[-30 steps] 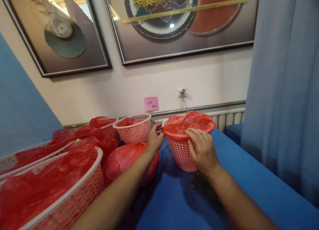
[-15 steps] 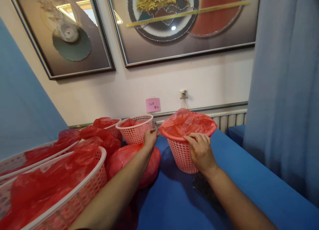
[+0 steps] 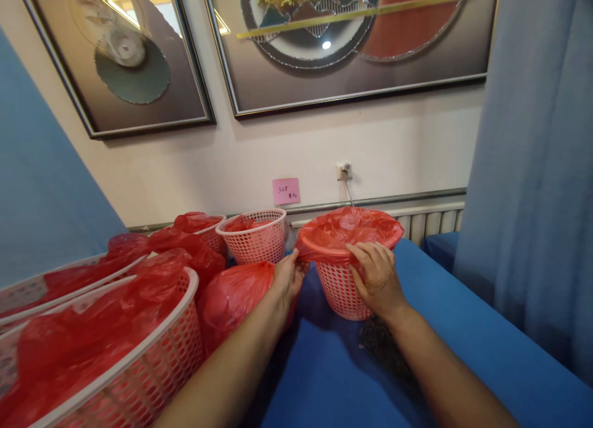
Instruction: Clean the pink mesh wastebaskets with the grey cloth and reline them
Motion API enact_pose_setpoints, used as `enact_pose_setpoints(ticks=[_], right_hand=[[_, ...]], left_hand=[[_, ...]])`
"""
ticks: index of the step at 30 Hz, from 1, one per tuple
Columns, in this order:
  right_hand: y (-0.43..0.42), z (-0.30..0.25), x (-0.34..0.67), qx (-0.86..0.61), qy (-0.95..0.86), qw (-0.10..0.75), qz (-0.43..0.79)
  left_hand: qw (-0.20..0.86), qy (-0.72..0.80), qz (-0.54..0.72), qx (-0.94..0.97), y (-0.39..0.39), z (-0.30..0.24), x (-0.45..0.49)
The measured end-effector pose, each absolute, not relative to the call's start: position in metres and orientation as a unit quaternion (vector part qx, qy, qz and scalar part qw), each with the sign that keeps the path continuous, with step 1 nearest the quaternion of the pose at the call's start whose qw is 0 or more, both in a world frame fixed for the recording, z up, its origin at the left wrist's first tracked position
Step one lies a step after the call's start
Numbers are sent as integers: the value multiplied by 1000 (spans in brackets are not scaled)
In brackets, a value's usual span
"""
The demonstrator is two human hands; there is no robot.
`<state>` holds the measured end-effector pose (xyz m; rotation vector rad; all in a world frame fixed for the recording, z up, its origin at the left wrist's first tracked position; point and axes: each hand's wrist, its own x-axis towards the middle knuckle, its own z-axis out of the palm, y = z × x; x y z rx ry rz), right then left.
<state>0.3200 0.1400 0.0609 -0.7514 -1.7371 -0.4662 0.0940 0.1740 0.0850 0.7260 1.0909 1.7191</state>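
Observation:
A pink perforated plastic basket (image 3: 340, 290) stands upright on a blue-covered surface. Its mouth is lined with a thin red plastic bag (image 3: 349, 225), whose edge is folded outward over the rim. My left hand (image 3: 288, 275) pinches the bag's edge at the basket's left side. At the front rim, my right hand (image 3: 376, 273) grips the bag's edge, fingers on top and thumb lower against the basket. A full-looking red plastic bag (image 3: 234, 298) lies just left of my left forearm, partly hidden by it.
Behind the full bag is a smaller pink basket (image 3: 254, 244) with red plastic inside. Large pink baskets (image 3: 152, 348) lined with red bags fill the left. A dark, bunched item (image 3: 382, 344) lies under my right forearm. A blue curtain (image 3: 523, 199) hangs at right.
My left hand has moved slightly right and down, drawing the bag's edge over the left side of the rim. The bag's raised back part now sits lower. My right hand stays at the front rim.

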Motion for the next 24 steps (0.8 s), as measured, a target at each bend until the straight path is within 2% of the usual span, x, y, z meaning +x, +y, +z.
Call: enact_pose_setpoints(ticks=[6, 14, 18, 24], right_hand=[[146, 55, 322, -315, -712, 593, -204], [153, 41, 318, -340, -639, 642, -254], [159, 36, 323, -347, -617, 652, -271], [165, 26, 324, -338, -614, 665, -255]], left_hand=[[537, 400, 706, 230, 175, 83, 98], [519, 432, 702, 228, 170, 72, 98], [446, 477, 710, 264, 167, 67, 97], [237, 468, 759, 387, 159, 93, 92]])
